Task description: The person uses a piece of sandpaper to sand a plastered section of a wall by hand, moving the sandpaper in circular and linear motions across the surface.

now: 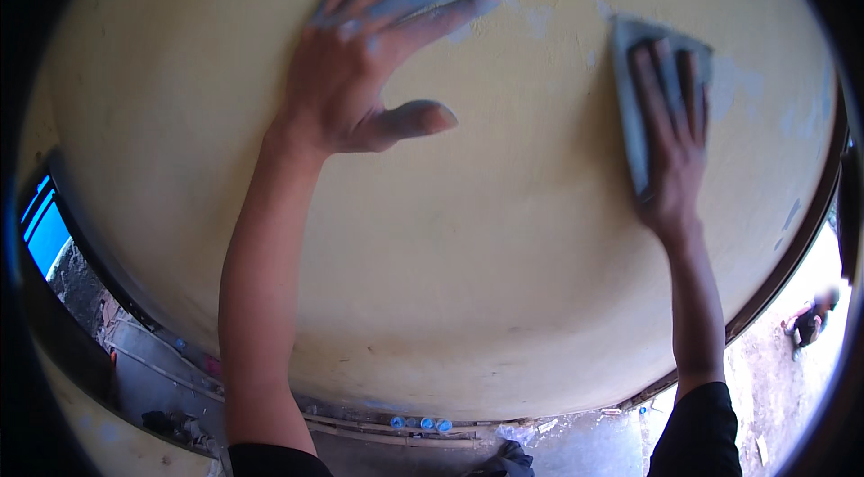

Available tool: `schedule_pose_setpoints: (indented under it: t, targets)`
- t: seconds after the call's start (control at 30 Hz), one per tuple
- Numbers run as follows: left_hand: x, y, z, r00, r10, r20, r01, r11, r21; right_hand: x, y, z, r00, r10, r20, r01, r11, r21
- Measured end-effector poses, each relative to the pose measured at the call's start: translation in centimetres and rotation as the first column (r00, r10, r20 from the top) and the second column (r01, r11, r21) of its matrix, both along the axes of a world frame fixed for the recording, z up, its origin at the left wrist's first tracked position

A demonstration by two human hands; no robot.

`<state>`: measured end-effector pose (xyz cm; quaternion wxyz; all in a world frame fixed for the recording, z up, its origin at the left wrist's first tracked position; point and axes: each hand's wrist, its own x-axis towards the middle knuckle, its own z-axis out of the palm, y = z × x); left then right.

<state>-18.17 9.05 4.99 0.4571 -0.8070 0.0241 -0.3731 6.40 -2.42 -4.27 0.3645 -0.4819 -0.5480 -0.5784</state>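
Observation:
A cream-yellow wall (468,234) with pale bluish patches fills most of the view. My left hand (360,63) rests on or just off it at the upper left, fingers spread, with nothing in the hand. Bluish-grey dust coats its fingers and thumb. At the upper right, my right hand (673,126) lies over a grey sheet that looks like sandpaper (637,36), pressing it flat to the wall. Its fingers stretch up across the sheet, and the thumb is hidden. Slight blur softens this hand.
Along the wall's foot are thin poles (396,434), several blue round-topped items (427,424) and scraps of debris. A dark object (511,459) sits at the lower middle. Dark frames border openings on both sides; another person (810,322) is outside at far right.

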Motion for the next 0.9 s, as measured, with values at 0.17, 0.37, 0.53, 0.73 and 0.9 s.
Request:
schedule_pose_setpoints:
  t: [0.17,0.37,0.53,0.73,0.9]
  targets:
    - [0.2,-0.1,0.2,0.998,-0.032,0.058,0.031,0.999,0.009,-0.2,-0.6,-1.9,0.975,0.112,0.191,-0.052,0.954,-0.296]
    - [0.7,-0.4,0.7,0.996,0.056,0.067,-0.058,0.998,0.025,-0.1,0.1,-2.8,0.891,0.168,0.423,0.011,0.921,-0.39]
    - [0.9,-0.1,0.5,0.992,0.101,0.077,-0.105,0.993,0.05,0.6,0.5,0.5,1.0,-0.003,-0.016,0.001,0.995,-0.095]
    - [1.2,-1.4,-0.3,0.98,0.167,0.107,-0.171,0.985,0.03,-1.4,-0.1,0.6,0.982,0.112,0.153,-0.029,0.884,-0.466]
    - [1.6,-0.8,-1.9,0.995,0.082,-0.06,-0.084,0.996,-0.023,0.6,0.0,1.5,0.996,-0.059,0.064,0.072,0.974,-0.215]
